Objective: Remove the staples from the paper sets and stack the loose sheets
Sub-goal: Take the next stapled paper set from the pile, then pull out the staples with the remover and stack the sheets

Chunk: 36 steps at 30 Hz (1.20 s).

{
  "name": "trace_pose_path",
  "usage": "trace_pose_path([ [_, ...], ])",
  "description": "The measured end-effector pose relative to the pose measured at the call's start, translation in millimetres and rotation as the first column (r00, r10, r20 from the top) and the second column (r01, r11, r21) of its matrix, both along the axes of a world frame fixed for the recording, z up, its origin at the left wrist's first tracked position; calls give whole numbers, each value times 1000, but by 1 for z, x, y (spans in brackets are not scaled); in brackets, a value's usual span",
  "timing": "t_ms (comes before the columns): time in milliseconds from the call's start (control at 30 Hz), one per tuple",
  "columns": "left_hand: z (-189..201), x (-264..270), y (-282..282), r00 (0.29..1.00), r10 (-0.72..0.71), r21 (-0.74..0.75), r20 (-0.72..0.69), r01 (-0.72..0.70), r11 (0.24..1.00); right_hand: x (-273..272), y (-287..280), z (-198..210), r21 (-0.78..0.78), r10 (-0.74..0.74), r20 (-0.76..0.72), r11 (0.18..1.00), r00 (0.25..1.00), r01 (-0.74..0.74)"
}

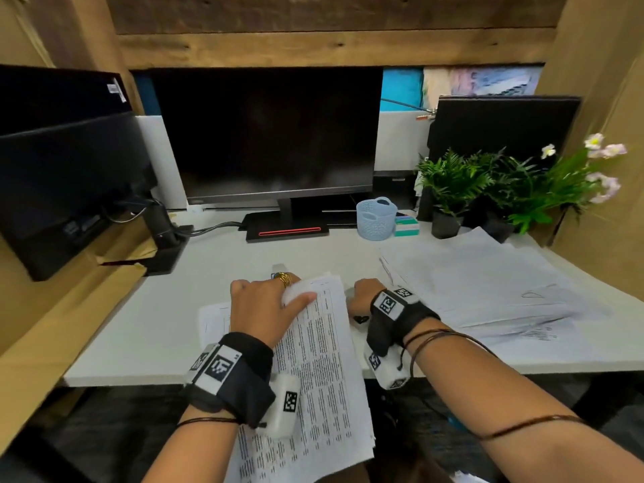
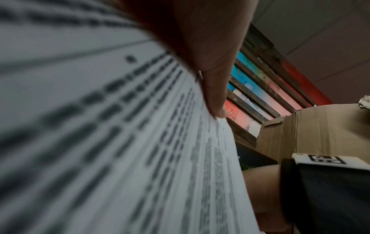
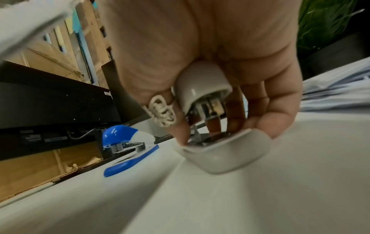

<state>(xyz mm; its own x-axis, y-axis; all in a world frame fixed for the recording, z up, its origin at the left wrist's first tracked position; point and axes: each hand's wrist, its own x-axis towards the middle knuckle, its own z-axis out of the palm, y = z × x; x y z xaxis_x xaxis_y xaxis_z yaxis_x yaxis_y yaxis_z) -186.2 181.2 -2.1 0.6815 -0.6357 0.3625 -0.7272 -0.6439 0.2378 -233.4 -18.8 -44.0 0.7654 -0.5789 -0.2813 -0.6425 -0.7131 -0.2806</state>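
A stapled paper set (image 1: 320, 360) with printed tables lies over the desk's front edge. My left hand (image 1: 296, 291) pinches its far corner, thumb on top and fingers curled under the lifted edge. In the left wrist view the thumb (image 2: 210, 79) presses on the printed paper set (image 2: 120, 142). Just right of that corner, my right hand (image 1: 362, 294) is curled. The right wrist view shows the right hand (image 3: 220, 129) gripping a pale grey staple remover (image 3: 224, 158), jaws apart, low over the desk. Loose sheets (image 1: 488, 287) lie spread at the right.
A blue and white stapler (image 3: 128, 142) sits on the desk beyond my left hand. A dark monitor (image 1: 271, 134) stands at the back, with a blue basket (image 1: 376, 217), sticky notes (image 1: 406, 226) and potted plants (image 1: 488, 183) to its right. Cardboard walls flank the desk (image 1: 139, 343).
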Motion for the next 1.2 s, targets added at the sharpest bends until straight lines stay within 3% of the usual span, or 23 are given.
trace_pose_path([
  [133,-5,7,3,1000,15,51,-6,-14,999,-4,8,6,85,-83,79,993,993,76],
  [200,-7,8,3,1000,-3,49,-22,4,999,-11,7,12,241,-160,174,964,972,115],
  [233,-8,8,3,999,-19,38,-33,20,999,-16,8,15,392,-234,246,912,941,124],
  [300,-8,6,3,998,-53,15,-38,54,998,-26,12,22,703,-433,351,707,830,72],
  [367,-7,2,1,996,-78,4,-39,78,997,-38,18,27,856,-587,354,517,728,0],
  [567,-10,-8,-4,992,-127,18,-14,127,992,-62,25,19,937,-818,320,201,478,-284],
  [633,-11,-11,-7,993,-118,6,-15,118,993,-69,31,16,918,-854,281,106,438,-382],
  [767,-11,-19,-10,994,-111,2,18,111,994,-80,35,5,902,-869,262,66,420,-426],
  [900,-13,-27,-13,990,-140,22,33,139,990,-87,40,3,910,-930,189,46,315,-412],
  [1067,-12,-38,-16,986,-156,-11,61,157,988,-87,45,10,904,-965,39,-76,259,-420],
  [1200,-11,-44,-17,976,-193,-78,103,202,976,-87,43,14,917,-984,-17,-87,179,-389],
])
